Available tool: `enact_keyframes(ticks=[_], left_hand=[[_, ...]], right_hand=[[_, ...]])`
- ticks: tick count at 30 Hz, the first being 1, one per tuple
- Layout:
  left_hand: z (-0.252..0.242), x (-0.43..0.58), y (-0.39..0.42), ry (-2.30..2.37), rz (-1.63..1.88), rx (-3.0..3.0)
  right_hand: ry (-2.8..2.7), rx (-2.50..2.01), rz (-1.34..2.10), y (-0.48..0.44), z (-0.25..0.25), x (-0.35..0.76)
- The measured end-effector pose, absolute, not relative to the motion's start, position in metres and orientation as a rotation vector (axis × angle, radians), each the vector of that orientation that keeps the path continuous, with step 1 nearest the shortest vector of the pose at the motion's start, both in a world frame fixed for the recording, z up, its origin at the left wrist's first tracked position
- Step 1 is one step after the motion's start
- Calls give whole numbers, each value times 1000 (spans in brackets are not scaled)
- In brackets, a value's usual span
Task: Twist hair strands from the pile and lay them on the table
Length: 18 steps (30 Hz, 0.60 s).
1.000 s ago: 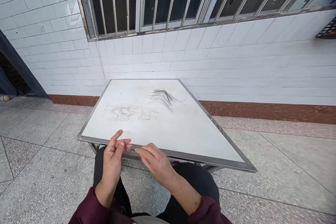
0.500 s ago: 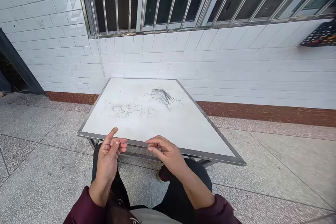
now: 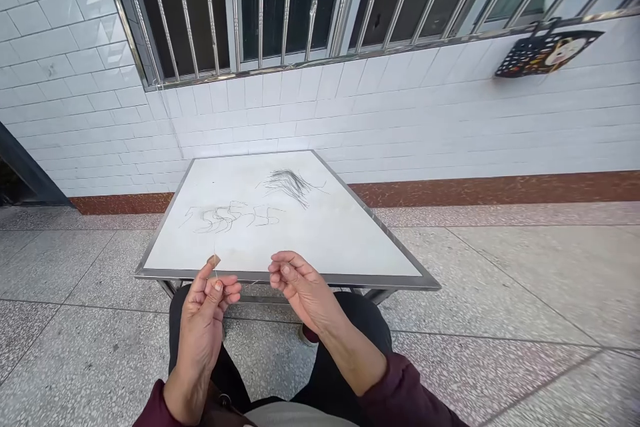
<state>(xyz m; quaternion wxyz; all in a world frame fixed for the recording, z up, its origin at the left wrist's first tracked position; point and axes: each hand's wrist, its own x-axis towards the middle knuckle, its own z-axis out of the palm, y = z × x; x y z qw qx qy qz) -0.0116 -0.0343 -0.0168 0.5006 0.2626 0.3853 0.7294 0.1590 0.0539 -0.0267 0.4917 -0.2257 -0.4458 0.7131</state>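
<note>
My left hand (image 3: 203, 320) is raised in front of the table's near edge, its thumb pressed on the fingers around a thin pale strand (image 3: 215, 265). A tan wrap (image 3: 214, 260) covers its index fingertip. My right hand (image 3: 300, 283) is level with it, thumb and fingers pinched together. A fine line shows faintly between the hands and seems to run to the right fingertips. Beyond them on the white table (image 3: 340, 240) lie a pile of dark straight strands (image 3: 290, 183) and, left of it, several bent, thinner strands (image 3: 225, 215).
A metal frame edges the table, with my knees under its near side. Behind it rises a white tiled wall (image 3: 250, 110) with a barred window (image 3: 285, 7). A patterned bag (image 3: 545, 53) hangs from the bars at right. The floor (image 3: 90, 340) is speckled stone.
My right hand has turned slightly and its fingertips have closed into a pinch. My left hand keeps its hold on the strand. The view has swung right, bringing more of the bag into sight.
</note>
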Motion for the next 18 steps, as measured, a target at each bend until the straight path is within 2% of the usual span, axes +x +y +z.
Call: enact_keyframes(ticks=[11, 18], left_hand=[[-19, -5, -31, 986, 1700, 616], [-20, -9, -29, 955, 1728, 606]], right_hand=[[-1247, -468, 1736, 47, -26, 154], [-1221, -571, 1683, 55, -35, 157]])
